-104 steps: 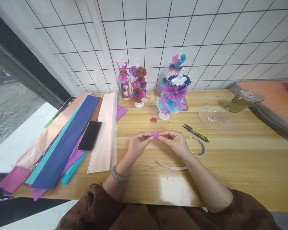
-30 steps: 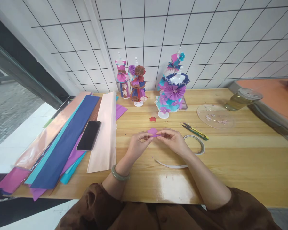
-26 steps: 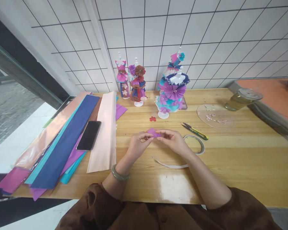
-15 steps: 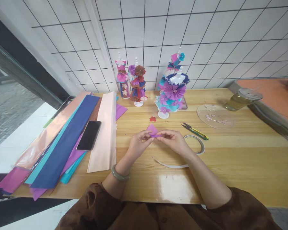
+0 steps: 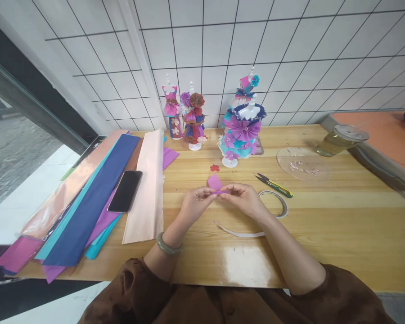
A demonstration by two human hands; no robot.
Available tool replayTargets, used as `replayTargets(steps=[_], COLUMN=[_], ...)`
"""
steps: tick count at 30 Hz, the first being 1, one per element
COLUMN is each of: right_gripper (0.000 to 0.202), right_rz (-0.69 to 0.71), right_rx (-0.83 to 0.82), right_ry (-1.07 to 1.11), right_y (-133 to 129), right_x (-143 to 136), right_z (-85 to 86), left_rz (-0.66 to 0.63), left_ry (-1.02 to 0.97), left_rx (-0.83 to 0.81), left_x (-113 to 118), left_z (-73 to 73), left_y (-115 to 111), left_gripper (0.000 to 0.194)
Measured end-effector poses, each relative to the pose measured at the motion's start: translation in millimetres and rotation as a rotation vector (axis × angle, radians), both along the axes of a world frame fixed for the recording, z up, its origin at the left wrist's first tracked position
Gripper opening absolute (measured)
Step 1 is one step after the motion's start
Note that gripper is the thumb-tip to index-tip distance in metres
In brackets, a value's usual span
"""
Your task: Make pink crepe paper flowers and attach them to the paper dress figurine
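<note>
Both hands are closed in a pinch over the table point(image 5: 340, 243); the left hand point(image 5: 195, 203) grips the left end of the folded edge of a small purple paper point(image 5: 215, 181) between thumb and fingers, and the right hand point(image 5: 245, 198) pinches the same edge at its right end; the fingertips of the two hands are close together, and the flat part of the paper stands out beyond them, on the side toward the wall point(image 5: 219, 45).

A red paper flower point(image 5: 214, 168) lies just past the purple paper; the snips point(image 5: 276, 187) lie to the right, near a roll of tape point(image 5: 285, 209) that sits beside the right wrist; a thin white strip point(image 5: 245, 234) curves out from by the right forearm. Farther right are a clear plate point(image 5: 303, 155) with small shiny bits on it and a cup point(image 5: 334, 143) of yellowish drink.

On the left, a phone point(image 5: 125, 191) rests on long coloured papers point(image 5: 91, 202) and a pale pink sheet point(image 5: 146, 189); small paper dresses point(image 5: 245, 129) on white stands line the back — pink, brown, purple and blue.
</note>
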State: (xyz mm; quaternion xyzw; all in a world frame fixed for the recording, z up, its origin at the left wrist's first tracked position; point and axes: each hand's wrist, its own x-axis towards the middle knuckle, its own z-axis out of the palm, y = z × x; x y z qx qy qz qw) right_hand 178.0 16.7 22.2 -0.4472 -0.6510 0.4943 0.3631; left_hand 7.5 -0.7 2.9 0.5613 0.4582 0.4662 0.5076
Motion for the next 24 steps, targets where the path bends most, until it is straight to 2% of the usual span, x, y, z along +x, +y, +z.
replayTargets(steps=[7, 15, 24], right_gripper=[0.021, 0.018, 0.016], right_rz=[-0.02, 0.004, -0.004], right_rx=[0.057, 0.063, 0.077], right_ry=[0.038, 0.109, 0.112], right_y=[1, 2, 3], right_x=[0, 0, -2], right_z=[-0.6, 0.3, -2.2], left_rz=[0.023, 0.062, 0.067], left_ry=[0.024, -0.126, -0.077], left_rx=[0.038, -0.023, -0.034], left_x=[0, 3, 2], left_z=[3.2, 11.7, 10.5], left_y=[-1, -1, -1], left_gripper=[0.021, 0.018, 0.015])
